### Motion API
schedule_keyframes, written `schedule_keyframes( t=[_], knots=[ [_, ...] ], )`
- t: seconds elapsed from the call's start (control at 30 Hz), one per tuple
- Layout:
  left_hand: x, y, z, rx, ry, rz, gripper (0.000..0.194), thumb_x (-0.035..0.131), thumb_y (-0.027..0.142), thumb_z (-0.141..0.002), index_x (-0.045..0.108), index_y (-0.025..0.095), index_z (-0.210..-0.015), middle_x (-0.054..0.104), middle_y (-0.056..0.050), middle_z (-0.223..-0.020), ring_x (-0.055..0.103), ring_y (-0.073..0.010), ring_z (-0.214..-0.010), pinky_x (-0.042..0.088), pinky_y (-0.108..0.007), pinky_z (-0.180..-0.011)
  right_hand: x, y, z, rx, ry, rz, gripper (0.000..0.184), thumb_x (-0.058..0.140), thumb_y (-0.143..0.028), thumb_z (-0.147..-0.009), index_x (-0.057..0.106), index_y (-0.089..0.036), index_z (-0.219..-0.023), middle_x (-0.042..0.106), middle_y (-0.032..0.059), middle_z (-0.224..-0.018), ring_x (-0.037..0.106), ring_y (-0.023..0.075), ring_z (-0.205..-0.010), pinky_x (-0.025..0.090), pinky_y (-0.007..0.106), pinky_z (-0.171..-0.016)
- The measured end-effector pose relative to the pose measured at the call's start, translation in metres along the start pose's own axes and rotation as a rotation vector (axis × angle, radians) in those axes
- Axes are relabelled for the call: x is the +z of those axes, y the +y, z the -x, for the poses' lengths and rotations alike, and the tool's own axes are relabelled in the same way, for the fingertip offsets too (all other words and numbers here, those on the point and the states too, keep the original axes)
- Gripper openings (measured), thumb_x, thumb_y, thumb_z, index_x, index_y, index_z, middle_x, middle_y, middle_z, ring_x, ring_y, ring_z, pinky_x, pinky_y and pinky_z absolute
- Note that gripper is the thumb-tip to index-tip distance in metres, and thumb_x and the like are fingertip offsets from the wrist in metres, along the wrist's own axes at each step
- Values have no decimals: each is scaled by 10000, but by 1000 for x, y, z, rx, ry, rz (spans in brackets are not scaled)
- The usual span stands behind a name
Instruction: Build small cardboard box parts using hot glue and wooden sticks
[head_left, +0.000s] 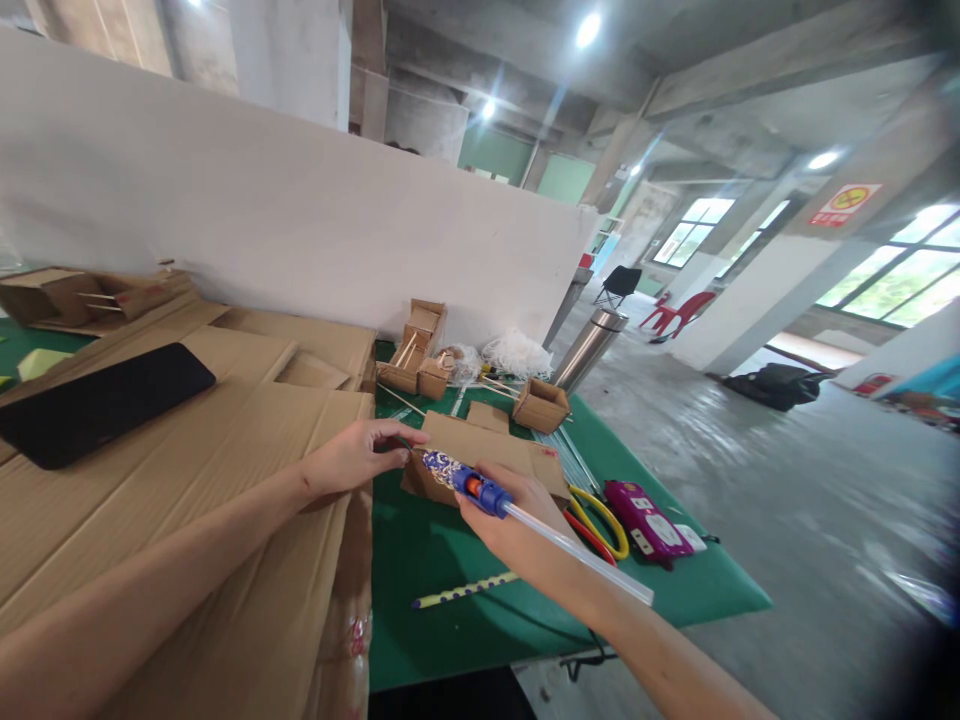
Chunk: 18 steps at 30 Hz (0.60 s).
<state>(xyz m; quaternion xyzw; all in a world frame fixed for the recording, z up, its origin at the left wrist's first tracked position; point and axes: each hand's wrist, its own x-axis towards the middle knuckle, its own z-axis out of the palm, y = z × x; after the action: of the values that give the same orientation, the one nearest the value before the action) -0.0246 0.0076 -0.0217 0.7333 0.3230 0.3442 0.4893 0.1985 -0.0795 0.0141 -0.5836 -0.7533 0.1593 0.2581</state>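
Green tabletop point(435, 640), corrugated cardboard point(255, 430), right grip point(521, 508) wrapping patterned glue gun point(465, 480) — left grip point(364, 457) unclear

At six o'clock I see a blue glue gun point(463, 478) with white swirls and an orange part, its glue stick point(577, 552) clear; below, a yellow pencil point(465, 592) with dark spots; at four, a purple power strip point(646, 522) with white patches; at nine, a black slab point(112, 400) on brown cardboard point(247, 540)
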Motion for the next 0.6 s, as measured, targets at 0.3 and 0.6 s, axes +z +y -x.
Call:
schedule_keyframes(
  t=[0.3,0.6],
  knots=[
    [0,-2,0,14,3,-8,263,676,223,-828,745,168,-1077,752,-89,-1141,689,-240,-1037,542,-354,-913,1,2,1,10,31,50,156,555,-275,-806,475,-226,-682,563,-16,-638,462,147,-563,270,264,-531],
    [0,-2,1,11,10,-8,261,672,225,-830,740,175,-1078,752,-81,-1143,686,-241,-1058,540,-355,-929,1,5,0,-9,25,41,171,551,-266,-805,445,-229,-676,546,-20,-624,448,146,-555,266,267,-535]
  ],
)
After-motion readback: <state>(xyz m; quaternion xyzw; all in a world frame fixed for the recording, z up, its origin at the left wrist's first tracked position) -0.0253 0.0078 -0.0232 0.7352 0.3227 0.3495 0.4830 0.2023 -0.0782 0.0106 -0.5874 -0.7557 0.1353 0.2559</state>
